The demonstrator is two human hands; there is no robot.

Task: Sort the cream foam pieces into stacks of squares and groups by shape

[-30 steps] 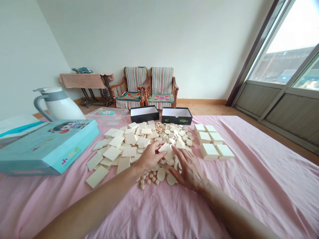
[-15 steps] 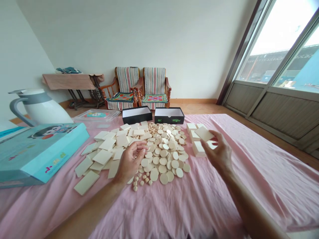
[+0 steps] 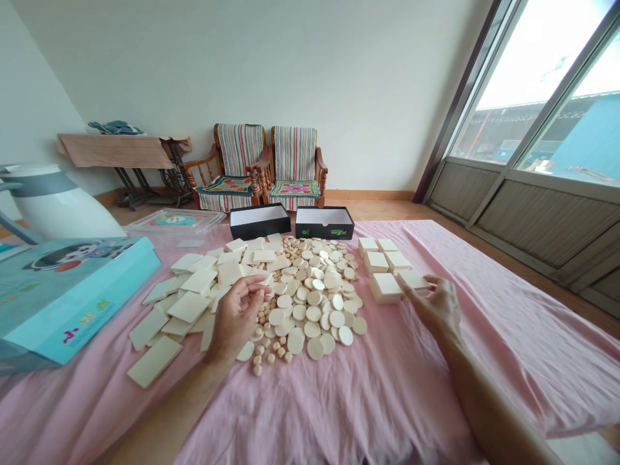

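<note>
My right hand [image 3: 431, 303] presses its fingertips on a cream square tile [image 3: 413, 279], which lies at the front right of a block of stacked tiles [image 3: 386, 288]. My left hand [image 3: 237, 316] hangs curled at the left edge of a heap of cream round discs [image 3: 310, 303]. Whether it holds anything is hidden. Small round pieces [image 3: 265, 349] lie just below that hand. Left of it spreads a loose layer of flat square tiles [image 3: 191, 290]. Everything rests on a pink bedsheet [image 3: 300, 413].
Two open black boxes [image 3: 259, 221] [image 3: 324, 223] stand behind the heap. A turquoise box [image 3: 62, 300] lies at the left, with a white jug [image 3: 58, 206] and a clear plastic tray [image 3: 174, 221] behind it. Two striped chairs [image 3: 264, 168] stand against the wall.
My right hand has come down and forward, bringing the tile from mid-air onto the stacks. My left hand has barely moved. The whole view has shifted slightly.
</note>
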